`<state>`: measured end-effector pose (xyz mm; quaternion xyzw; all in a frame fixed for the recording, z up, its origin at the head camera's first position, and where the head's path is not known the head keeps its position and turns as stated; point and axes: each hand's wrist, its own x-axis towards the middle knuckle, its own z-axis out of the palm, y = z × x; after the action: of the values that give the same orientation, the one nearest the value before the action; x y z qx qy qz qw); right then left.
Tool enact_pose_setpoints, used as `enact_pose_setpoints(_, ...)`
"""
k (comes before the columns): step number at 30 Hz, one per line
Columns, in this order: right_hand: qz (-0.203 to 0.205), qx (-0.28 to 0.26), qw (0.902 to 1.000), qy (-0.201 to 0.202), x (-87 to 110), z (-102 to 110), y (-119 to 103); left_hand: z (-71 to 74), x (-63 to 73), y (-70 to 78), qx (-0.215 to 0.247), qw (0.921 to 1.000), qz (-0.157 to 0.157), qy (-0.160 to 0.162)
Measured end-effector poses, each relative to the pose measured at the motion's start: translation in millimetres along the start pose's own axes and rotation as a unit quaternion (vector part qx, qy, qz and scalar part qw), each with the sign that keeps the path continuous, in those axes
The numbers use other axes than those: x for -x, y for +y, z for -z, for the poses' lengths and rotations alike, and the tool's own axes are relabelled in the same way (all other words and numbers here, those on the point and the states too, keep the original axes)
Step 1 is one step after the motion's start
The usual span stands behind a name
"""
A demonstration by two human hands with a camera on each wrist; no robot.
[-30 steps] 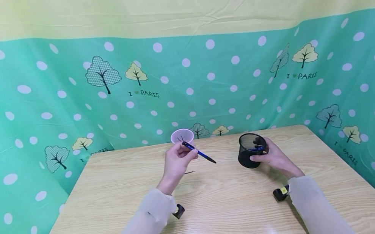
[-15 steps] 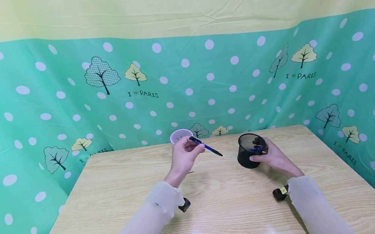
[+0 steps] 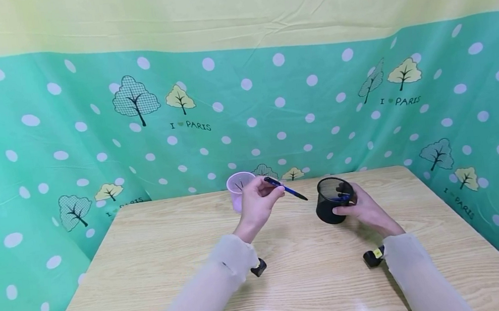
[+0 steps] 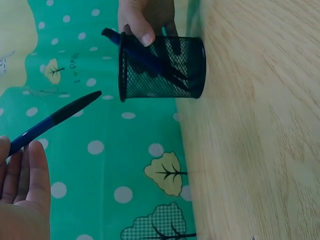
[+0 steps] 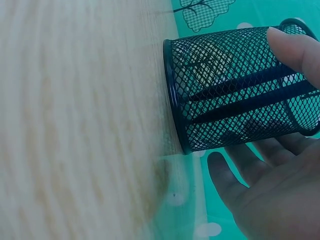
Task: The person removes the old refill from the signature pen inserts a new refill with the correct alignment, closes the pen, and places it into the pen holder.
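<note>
My left hand (image 3: 255, 204) pinches a blue and black pen (image 3: 295, 192) above the table. The pen's black end points right and down, towards a black mesh pen holder (image 3: 329, 211) and apart from it. Around the holder's side, my right hand (image 3: 369, 210) has its thumb in front and its fingers behind. Two dark pens (image 5: 245, 85) lean inside the holder, seen through its mesh in the right wrist view. One blue pen (image 4: 111, 35) sticks out over the rim in the left wrist view.
A light purple cup (image 3: 237, 201) stands at the table's back edge, partly behind my left hand, with thin dark sticks or lines visible inside. The wooden table (image 3: 151, 267) meets a green dotted curtain (image 3: 210, 129) at the back and sides.
My left hand has moved right with the pen, closer to the mesh holder. More of the purple cup shows behind it. The right hand and holder have stayed in place.
</note>
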<state>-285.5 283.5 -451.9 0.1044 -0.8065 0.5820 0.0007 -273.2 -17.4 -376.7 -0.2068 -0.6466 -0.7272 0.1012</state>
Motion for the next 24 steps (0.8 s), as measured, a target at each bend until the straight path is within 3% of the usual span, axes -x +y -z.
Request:
enact_pose_setpoints(17, 0.0, -0.003, 1.0, 0.002, 0.3, 0, -1, -31.5, -1.5, -1.3, -0.006, 0.9997, 0.004, -0.023)
enact_pose_setpoints(24, 0.007, 0.015, 0.9999, 0.004, 0.0, 0, 1, -43.1, 8.1, 21.6, -0.026, 0.9992, -0.017, -0.026)
